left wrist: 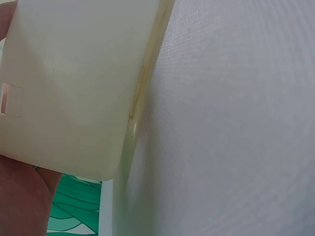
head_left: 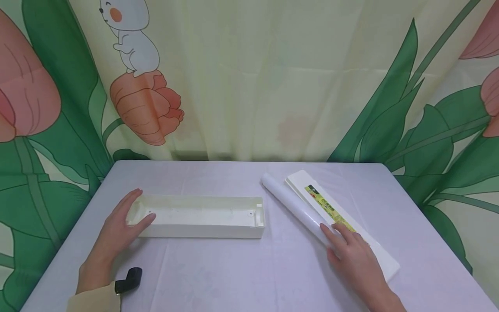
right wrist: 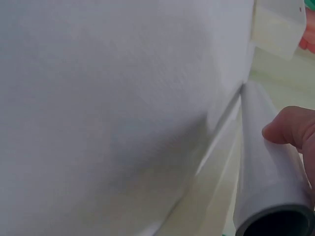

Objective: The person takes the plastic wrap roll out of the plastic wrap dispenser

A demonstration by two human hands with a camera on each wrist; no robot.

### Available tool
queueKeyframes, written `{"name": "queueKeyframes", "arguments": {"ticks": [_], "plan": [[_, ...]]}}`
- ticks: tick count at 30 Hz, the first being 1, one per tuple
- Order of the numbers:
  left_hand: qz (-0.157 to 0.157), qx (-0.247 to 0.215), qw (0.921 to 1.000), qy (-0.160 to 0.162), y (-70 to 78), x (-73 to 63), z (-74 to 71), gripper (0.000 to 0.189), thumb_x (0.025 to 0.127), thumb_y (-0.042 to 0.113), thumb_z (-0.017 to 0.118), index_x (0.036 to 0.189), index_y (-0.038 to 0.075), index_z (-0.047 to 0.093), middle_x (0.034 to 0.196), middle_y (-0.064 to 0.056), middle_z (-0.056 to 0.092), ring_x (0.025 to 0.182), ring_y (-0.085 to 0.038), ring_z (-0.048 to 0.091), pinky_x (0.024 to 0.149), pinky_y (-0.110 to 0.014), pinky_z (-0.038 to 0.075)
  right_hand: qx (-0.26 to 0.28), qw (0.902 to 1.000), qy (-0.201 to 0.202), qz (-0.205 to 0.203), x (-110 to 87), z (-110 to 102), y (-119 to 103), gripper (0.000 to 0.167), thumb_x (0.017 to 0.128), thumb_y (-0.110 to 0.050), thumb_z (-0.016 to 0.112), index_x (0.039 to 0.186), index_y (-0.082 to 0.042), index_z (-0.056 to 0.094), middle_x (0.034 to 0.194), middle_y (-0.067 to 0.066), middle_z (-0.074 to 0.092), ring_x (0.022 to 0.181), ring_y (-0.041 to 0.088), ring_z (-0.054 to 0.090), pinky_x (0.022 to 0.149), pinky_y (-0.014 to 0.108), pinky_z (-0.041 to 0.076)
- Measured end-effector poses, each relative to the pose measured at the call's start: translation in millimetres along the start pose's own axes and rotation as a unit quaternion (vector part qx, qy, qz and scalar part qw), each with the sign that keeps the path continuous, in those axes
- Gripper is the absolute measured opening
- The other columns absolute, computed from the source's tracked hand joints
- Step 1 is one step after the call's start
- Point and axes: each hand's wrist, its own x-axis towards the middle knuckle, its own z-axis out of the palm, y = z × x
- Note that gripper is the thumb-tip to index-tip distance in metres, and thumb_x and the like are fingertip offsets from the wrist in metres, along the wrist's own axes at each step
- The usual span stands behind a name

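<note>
On the left of the table, a long open white plastic box [head_left: 202, 231] lies crosswise with its inside facing up. My left hand [head_left: 118, 232] grips its left end, the thumb at the front wall and the fingers at the back. The left wrist view shows that end wall of the box [left wrist: 74, 93] from close by. To the right, my right hand [head_left: 352, 255] holds a glossy roll of cling film [head_left: 294, 203] near its close end. Its hollow core end appears in the right wrist view, with my thumb [right wrist: 288, 128] on the film roll.
A long white lid [head_left: 383, 255] with a yellow-green label [head_left: 329, 203] lies slanted alongside the roll, partly under my right hand. A white cloth [head_left: 218, 273] covers the table. Behind it hangs a printed curtain [head_left: 249, 86] with tulips and a carrot.
</note>
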Motion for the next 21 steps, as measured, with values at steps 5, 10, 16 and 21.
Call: {"name": "queueKeyframes", "arguments": {"ticks": [5, 10, 16, 21], "plan": [[-0.001, 0.001, 1.0000, -0.001, 0.0, -0.3, -0.6, 0.083, 0.094, 0.037, 0.071, 0.158, 0.005, 0.028, 0.160, -0.025, 0.027, 0.144, -0.049, 0.023, 0.106, -0.077, 0.023, -0.001, 0.9998, -0.018, -0.013, -4.7, 3, -7, 0.068, 0.064, -0.005, 0.084, 0.129, -0.013, 0.067, 0.115, 0.015, 0.061, 0.085, 0.033, 0.061, 0.060, 0.044, 0.057], [-0.004, 0.002, 1.0000, -0.003, -0.9, -0.5, -0.1, 0.084, 0.093, 0.037, 0.072, 0.158, 0.005, 0.029, 0.160, -0.025, 0.027, 0.144, -0.049, 0.024, 0.106, -0.076, 0.024, -0.001, 0.9985, -0.053, 0.014, -5.8, 4, -16, 0.069, 0.065, -0.007, 0.089, 0.131, -0.014, 0.068, 0.116, 0.010, 0.059, 0.083, 0.027, 0.059, 0.057, 0.039, 0.055], [-0.003, 0.002, 1.0000, -0.002, -0.5, -0.7, -0.3, 0.084, 0.093, 0.037, 0.072, 0.158, 0.005, 0.029, 0.160, -0.025, 0.027, 0.144, -0.048, 0.025, 0.106, -0.076, 0.025, -0.013, 0.9931, -0.107, 0.047, -4.6, 3, -24, 0.071, 0.067, -0.011, 0.091, 0.133, -0.014, 0.067, 0.115, 0.009, 0.059, 0.081, 0.022, 0.057, 0.060, 0.036, 0.057], [-0.001, 0.000, 1.0000, 0.000, -0.5, -1.1, -0.6, 0.083, 0.093, 0.037, 0.072, 0.158, 0.005, 0.029, 0.160, -0.025, 0.027, 0.145, -0.048, 0.024, 0.107, -0.075, 0.024, -0.021, 0.9898, -0.127, 0.062, -3.3, 3, -27, 0.070, 0.068, -0.012, 0.090, 0.134, -0.014, 0.067, 0.114, 0.009, 0.059, 0.079, 0.020, 0.055, 0.061, 0.033, 0.056]]}}
